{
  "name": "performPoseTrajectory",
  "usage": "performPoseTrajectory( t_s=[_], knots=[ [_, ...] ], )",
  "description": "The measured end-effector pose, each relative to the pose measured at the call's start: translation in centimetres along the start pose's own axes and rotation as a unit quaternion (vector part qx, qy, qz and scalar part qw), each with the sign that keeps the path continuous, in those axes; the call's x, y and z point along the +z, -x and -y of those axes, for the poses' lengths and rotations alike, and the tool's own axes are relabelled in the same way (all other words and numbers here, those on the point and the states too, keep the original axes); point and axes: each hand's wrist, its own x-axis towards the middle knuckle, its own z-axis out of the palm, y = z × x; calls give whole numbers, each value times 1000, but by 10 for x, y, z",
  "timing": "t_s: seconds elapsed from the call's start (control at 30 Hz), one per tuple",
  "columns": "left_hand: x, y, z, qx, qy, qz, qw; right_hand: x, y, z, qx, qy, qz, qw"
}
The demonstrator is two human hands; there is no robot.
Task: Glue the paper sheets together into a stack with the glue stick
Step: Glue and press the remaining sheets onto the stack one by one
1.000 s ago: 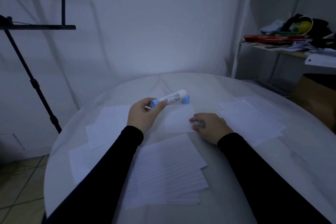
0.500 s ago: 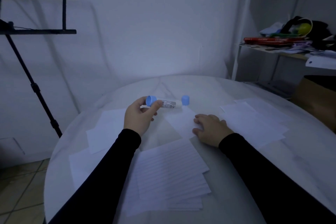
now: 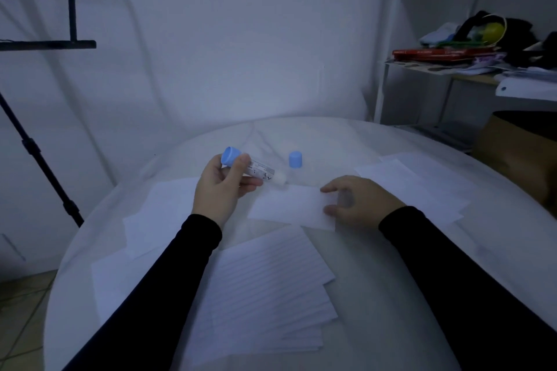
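Observation:
My left hand (image 3: 221,187) grips an uncapped glue stick (image 3: 256,170), blue base up and to the left, white glue tip pointing down right just above the far left corner of a small white sheet (image 3: 286,208). My right hand (image 3: 354,202) pinches the right edge of that sheet, thumb under, fingers over, and the sheet looks slightly raised off the table. The blue cap (image 3: 295,159) stands upright on the table behind the sheet. A stack of lined sheets (image 3: 271,289) lies near me.
The round white table (image 3: 376,295) also carries plain sheets at the left (image 3: 159,214) and at the right (image 3: 422,187). A black stand (image 3: 45,166) is off the table's left. A cluttered shelf (image 3: 470,60) and a brown box (image 3: 518,147) stand at the right.
My left hand turned the glue stick over, so its glue tip now points down at the small sheet. My right hand shifted to the sheet's right edge and took hold of it.

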Motion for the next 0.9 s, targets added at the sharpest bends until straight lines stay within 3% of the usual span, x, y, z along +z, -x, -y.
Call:
performPoseTrajectory(
  t_s=[0.13, 0.33, 0.53, 0.9],
  knots=[
    [15, 6, -3, -10, 2, 23, 1000, 4, 2, -1, 27, 3, 38, 999],
    [33, 2, -3, -58, 15, 38, 997, 12, -2, 10, -5, 5, 55, 998],
    [41, 0, -3, 26, -128, 49, 990, 11, -2, 3, -14, -8, 43, 999],
    [55, 23, 11, 89, -195, 148, 965, 12, -5, -5, -22, -29, 52, 998]
  ],
)
